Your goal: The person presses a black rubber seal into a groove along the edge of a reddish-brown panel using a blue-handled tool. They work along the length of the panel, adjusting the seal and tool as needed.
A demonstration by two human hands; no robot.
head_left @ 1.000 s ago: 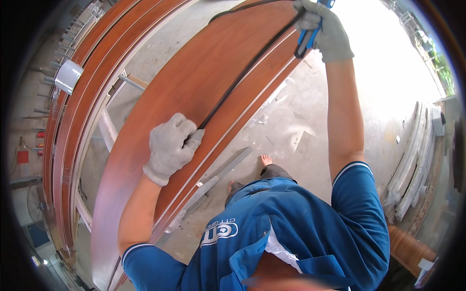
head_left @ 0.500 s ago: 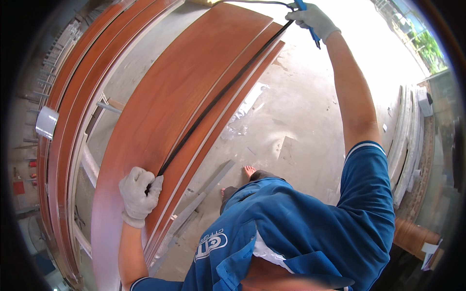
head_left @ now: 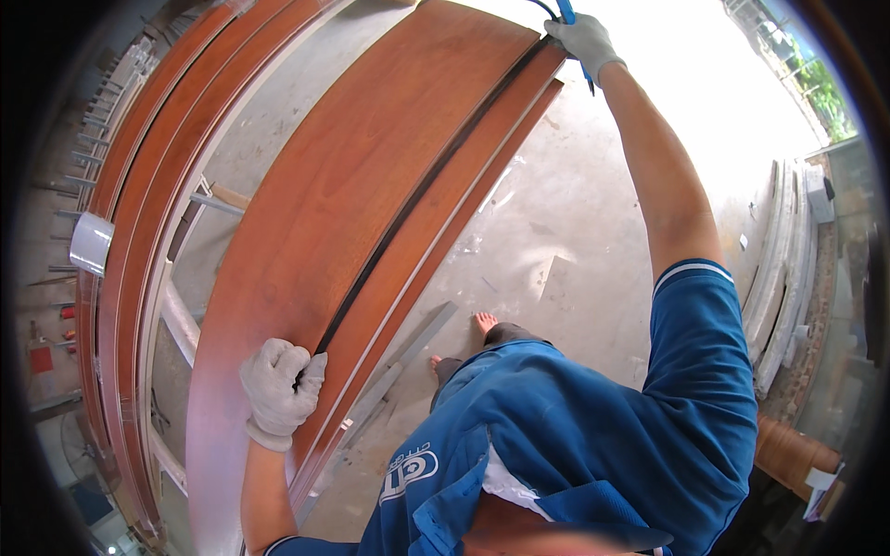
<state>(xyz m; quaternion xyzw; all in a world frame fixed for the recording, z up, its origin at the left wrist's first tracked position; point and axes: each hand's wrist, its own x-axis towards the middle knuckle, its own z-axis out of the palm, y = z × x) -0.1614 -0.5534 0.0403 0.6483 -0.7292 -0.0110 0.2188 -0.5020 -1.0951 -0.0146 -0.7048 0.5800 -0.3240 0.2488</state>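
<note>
A long black rubber-like strip [head_left: 408, 218] runs in a straight line along the groove of a reddish-brown wood-grain panel [head_left: 315, 195]. At the strip's near end my left hand [head_left: 283, 394], in a pale grey work glove, is closed, its thumb against the strip; what lies inside the fist is hidden. My right hand [head_left: 584, 42], gloved the same, reaches to the panel's far end. It is closed around a slim blue tool [head_left: 567, 11] with a dark tip and the strip's far part. A loose length of strip trails beyond that hand.
More reddish-brown panels [head_left: 125, 278] stand on the left, with a roll of clear tape [head_left: 91, 243] at their outer edge. A grey metal bar [head_left: 413, 338] lies beside the panel near my bare feet. Long wrapped pieces [head_left: 774, 278] line the right side.
The strip was raised toward my right hand and now lies down along the groove. My right hand has lowered to the panel's far end. My left hand is still at the near end.
</note>
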